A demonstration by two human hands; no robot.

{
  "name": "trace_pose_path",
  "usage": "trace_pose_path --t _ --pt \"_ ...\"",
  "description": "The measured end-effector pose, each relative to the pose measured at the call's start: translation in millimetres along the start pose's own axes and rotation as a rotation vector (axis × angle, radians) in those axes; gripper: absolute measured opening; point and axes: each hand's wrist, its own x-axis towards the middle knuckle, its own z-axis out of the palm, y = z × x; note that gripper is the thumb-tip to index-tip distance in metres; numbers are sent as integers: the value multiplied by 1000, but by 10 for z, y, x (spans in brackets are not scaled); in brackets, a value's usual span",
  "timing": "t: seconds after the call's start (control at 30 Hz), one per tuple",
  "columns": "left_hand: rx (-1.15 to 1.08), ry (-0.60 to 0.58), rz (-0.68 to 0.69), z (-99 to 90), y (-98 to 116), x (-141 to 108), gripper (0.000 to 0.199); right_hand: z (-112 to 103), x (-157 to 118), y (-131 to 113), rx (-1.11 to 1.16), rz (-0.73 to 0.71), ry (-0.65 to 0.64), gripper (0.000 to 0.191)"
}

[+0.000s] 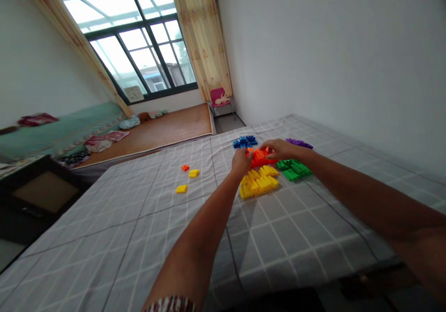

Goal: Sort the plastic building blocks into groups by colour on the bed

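Note:
Both of my hands are at the pile of orange-red pieces [258, 158] on the checked cloth. My left hand [241, 159] touches the pile's left side, its fingers partly hidden. My right hand [278, 149] reaches over the right side with its fingers apart and curved down at the pieces. In front lies a pile of yellow pieces [259, 183]. Green pieces [294, 169] lie to the right, under my right forearm. Blue pieces [245, 141] sit behind my left hand, and purple pieces [298, 143] lie beyond my right wrist.
Two small yellow pieces [181, 189] and a small orange piece [185, 167] lie apart on the left of the checked cloth [156, 237]. A dark cabinet [42, 196] stands at the left edge. The white wall [331, 61] rises on the right.

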Motion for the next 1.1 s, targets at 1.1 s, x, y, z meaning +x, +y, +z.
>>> trace_pose_path --t 1.1 --pt "112 13 -35 -1261 -1569 -630 26 117 411 -593 -200 -164 53 30"
